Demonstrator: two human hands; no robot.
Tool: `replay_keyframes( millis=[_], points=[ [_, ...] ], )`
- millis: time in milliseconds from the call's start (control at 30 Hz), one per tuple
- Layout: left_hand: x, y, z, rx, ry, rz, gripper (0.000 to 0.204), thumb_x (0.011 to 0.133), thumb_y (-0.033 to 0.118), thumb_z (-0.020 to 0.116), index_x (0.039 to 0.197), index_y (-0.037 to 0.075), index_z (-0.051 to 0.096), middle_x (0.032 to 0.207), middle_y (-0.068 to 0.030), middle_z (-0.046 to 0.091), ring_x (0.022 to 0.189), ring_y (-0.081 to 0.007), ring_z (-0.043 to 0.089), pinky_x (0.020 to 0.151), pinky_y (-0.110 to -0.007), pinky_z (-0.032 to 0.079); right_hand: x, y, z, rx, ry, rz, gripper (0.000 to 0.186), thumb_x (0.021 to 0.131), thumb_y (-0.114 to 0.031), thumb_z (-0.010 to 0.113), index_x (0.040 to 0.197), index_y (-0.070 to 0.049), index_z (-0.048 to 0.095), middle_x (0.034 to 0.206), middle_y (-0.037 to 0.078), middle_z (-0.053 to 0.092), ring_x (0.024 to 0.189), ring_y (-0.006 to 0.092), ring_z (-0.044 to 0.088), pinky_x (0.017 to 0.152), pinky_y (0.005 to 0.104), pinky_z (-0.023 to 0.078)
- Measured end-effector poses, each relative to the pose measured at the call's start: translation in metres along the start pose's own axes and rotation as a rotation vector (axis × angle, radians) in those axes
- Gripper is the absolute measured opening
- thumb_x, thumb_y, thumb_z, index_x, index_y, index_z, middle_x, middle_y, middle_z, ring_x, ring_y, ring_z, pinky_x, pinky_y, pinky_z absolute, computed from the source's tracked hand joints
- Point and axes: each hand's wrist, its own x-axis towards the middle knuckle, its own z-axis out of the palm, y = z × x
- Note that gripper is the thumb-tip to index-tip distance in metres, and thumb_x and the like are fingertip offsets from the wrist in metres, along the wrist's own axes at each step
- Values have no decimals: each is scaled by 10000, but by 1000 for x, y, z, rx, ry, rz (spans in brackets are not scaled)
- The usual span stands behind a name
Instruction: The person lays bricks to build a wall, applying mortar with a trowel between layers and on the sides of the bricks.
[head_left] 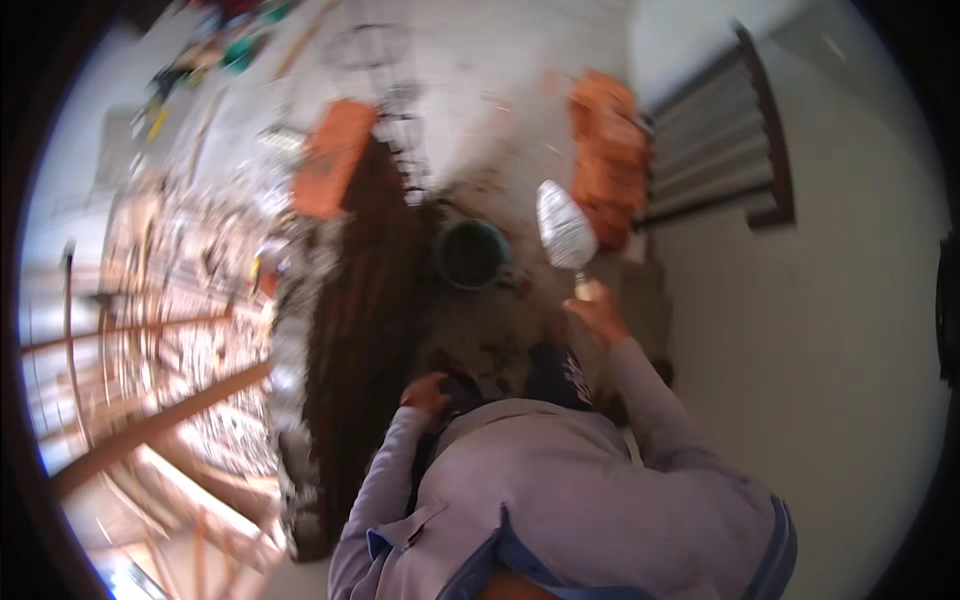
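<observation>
My right hand [602, 314] is closed around the handle of a pointed masonry trowel [565, 230]. Its silvery blade points away from me, above the floor. My left hand [427, 393] hangs low by my left thigh, beside the brick wall [365, 270]; blur hides how its fingers lie. Between the wall and the trowel stands a dark green bucket [472, 254], its inside too dark to make out. An orange brick [335, 157] rests on the far end of the wall, and grey mortar [290, 370] runs along the wall's top.
Orange bricks [608, 150] are stacked at the far right, next to a dark slatted metal frame [720, 140] against the pale wall [800, 350]. Thin rebar [400, 120] stands beyond the brick wall. Left of it lies a drop-off with wooden beams [165, 425].
</observation>
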Motion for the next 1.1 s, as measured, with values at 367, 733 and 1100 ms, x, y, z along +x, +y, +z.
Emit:
replay_keyframes(
  millis=[367, 733, 1100],
  points=[
    [9, 4, 141, -377, 36, -711, 437, 821, 347, 741, 1180, 104, 685, 1094, -109, 705, 1026, -259, 666, 931, -387, 508, 92, 313, -102, 63, 349, 738, 352, 774, -136, 753, 1055, 38, 630, 898, 142, 673, 843, 250, 653, 760, 385, 514],
    [149, 126, 242, -706, -271, -832, 430, 944, 264, 661, 1292, 24, 583, 1144, -97, 667, 1031, -192, 637, 902, -310, 505, 321, 549, -70, 406, 614, 715, 707, 729, 20, 620, 1415, -3, 450, 1107, 82, 591, 959, 201, 588, 856, 322, 461],
    [180, 92, 257, -882, -114, -972, 418, 888, 132, 724, 1256, -16, 591, 1059, -57, 662, 945, -128, 630, 874, -286, 523, 295, 580, -26, -363, 341, 53, 339, 719, 22, 697, 1048, 27, 616, 1432, 197, 400, 1342, 386, 383, 1099, 443, 333]
  ],
)
